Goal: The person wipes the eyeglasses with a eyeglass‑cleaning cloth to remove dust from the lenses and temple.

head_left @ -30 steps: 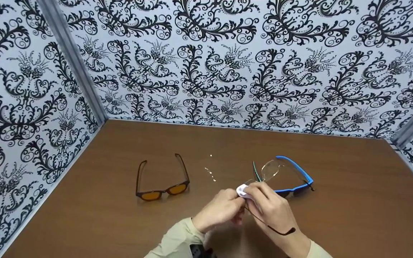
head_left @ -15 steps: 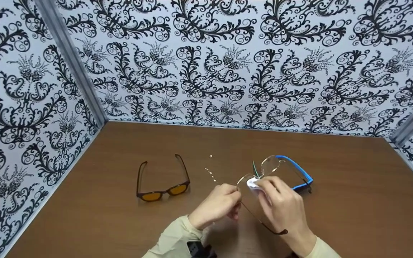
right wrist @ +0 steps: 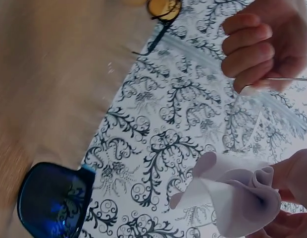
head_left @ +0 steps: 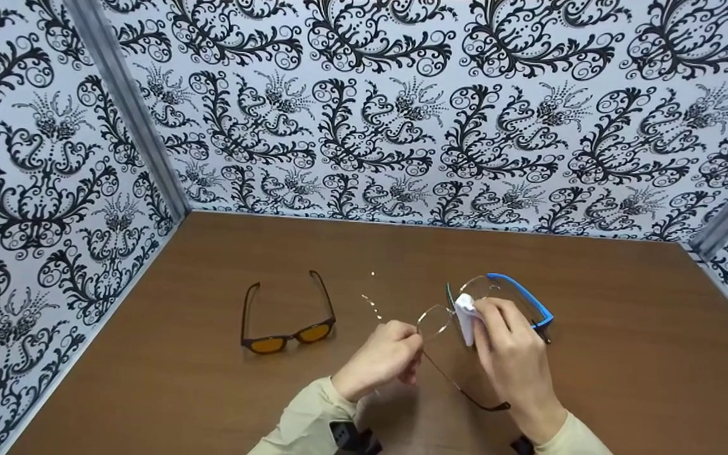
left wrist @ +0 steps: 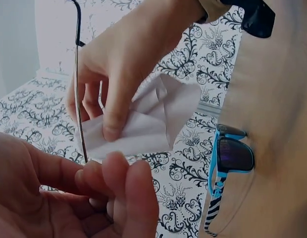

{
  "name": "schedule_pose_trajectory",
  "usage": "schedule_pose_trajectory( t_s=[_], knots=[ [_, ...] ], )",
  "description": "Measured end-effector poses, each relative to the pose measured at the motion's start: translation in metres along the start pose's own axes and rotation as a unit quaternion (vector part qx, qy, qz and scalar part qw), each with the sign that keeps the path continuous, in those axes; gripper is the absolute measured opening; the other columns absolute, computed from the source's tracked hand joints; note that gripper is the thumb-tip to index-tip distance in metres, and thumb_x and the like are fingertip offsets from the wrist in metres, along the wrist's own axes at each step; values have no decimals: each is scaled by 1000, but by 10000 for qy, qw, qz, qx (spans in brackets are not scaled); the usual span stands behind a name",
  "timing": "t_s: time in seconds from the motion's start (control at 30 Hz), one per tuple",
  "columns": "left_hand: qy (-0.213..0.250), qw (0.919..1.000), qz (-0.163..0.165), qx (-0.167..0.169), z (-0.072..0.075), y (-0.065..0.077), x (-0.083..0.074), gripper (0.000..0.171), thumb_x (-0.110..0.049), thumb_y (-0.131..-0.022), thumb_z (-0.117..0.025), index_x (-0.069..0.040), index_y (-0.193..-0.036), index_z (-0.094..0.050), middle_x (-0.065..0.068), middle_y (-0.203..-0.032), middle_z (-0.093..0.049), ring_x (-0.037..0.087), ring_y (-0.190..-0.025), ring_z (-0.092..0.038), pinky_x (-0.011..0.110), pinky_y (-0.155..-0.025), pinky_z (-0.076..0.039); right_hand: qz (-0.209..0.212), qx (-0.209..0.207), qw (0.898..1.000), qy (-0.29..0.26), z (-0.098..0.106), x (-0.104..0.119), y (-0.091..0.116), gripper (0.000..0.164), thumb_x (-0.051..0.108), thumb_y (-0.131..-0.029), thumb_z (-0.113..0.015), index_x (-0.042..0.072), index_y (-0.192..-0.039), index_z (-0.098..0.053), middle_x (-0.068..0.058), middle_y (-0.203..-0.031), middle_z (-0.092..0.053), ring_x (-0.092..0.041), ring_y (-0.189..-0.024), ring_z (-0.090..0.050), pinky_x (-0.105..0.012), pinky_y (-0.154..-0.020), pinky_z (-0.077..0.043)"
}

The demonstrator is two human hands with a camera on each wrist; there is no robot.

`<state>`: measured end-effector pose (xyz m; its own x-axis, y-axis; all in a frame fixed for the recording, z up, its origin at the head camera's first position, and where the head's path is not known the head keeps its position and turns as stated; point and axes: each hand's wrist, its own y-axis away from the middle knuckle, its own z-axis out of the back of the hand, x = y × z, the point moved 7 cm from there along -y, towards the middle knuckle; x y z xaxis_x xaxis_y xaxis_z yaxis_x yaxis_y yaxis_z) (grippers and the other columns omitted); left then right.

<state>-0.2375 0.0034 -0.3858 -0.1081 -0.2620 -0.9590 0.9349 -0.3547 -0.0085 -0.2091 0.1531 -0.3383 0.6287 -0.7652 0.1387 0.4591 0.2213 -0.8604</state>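
Well short of the table (head_left: 149, 379)'s back edge, left hand (head_left: 378, 360) pinches wire-rimmed eyeglasses (head_left: 435, 323) near one hinge; right hand (head_left: 517, 355) pinches white cloth (head_left: 466, 318). Eyeglasses judged light, bendable: grip rim.

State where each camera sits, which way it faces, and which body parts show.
Head: worn on the head, facing forward and down at wire-rimmed glasses; left hand, right hand and sleeves show.
Left wrist: worn there, facing the white cloth and blue sunglasses; both hands show.
Right wrist: worn there, facing the white cloth and patterned wall; both hands show.
Shared: both wrist views show the white cloth.
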Motion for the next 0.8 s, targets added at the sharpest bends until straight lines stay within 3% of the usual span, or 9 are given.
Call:
schedule_pose_trajectory(
  t_s=[0.1,0.2,0.33,0.4,0.5,0.63,0.7,0.8],
  knots=[
    [-130,9999,30,13,-5,1,1,25,-3,-88,-44,-6,-65,-54,2,-53,-53,9,-42,-50,22,-45,-46,11,18,9998,221,-2,-3,2,19,-6,-81,-65,-5,-100,-62,-18,-95,-60,-34,-80,-63,-47,-66,-55],
    [-221,9998,-8,-15,-9,2,0,25,-5,-89,-45,-8,-66,-53,-1,-50,-51,8,-41,-50,20,-44,-41,63,60,9997,220,-5,-5,2,14,5,-92,-57,-5,-102,-61,-18,-95,-59,-34,-81,-62,-47,-67,-54],
    [-216,9996,-142,-76,-12,2,-2,25,-5,-89,-45,-10,-66,-52,-4,-50,-49,6,-41,-49,18,-42,-39,148,134,9998,-60,-6,-6,0,31,22,-103,-44,-4,-103,-61,-15,-95,-60,-30,-79,-63,-45,-68,-54],
    [-216,9995,-215,-88,-12,1,-3,25,-5,-89,-45,-10,-66,-52,-4,-51,-49,6,-40,-48,17,-42,-41,170,179,9996,-141,-5,-7,-1,29,21,-102,-47,-3,-103,-62,-14,-95,-60,-29,-79,-63,-45,-68,-54],
    [-291,9990,-339,-76,-12,0,-4,25,-4,-88,-44,-6,-65,-53,-3,-51,-49,5,-39,-48,17,-42,-41,192,198,9996,-20,-4,-8,-2,13,5,-92,-64,-3,-102,-62,-14,-95,-60,-29,-79,-64,-44,-65,-55],
    [-468,9979,-454,-56,-13,2,-6,25,-3,-87,-45,-5,-63,-52,-4,-50,-49,3,-38,-48,16,-40,-40,119,92,9989,454,-2,-10,0,30,-11,-73,-75,-5,-99,-62,-17,-92,-58,-31,-76,-63,-45,-59,-56],
    [-565,9971,-498,-62,-15,4,-7,26,-3,-87,-46,-6,-62,-51,-6,-49,-48,2,-38,-47,15,-40,-38,71,5,9967,814,-1,-12,0,31,-11,-73,-75,-7,-100,-61,-19,-90,-57,-33,-72,-62,-46,-56,-55],
    [-670,9961,-570,-80,-18,6,-8,27,-3,-86,-47,-10,-60,-48,-10,-49,-46,1,-39,-45,14,-40,-35,-4,-87,9911,1328,1,-15,0,21,-1,-88,-65,-10,-104,-56,-23,-86,-55,-36,-67,-60,-47,-53,-54]
  ],
)
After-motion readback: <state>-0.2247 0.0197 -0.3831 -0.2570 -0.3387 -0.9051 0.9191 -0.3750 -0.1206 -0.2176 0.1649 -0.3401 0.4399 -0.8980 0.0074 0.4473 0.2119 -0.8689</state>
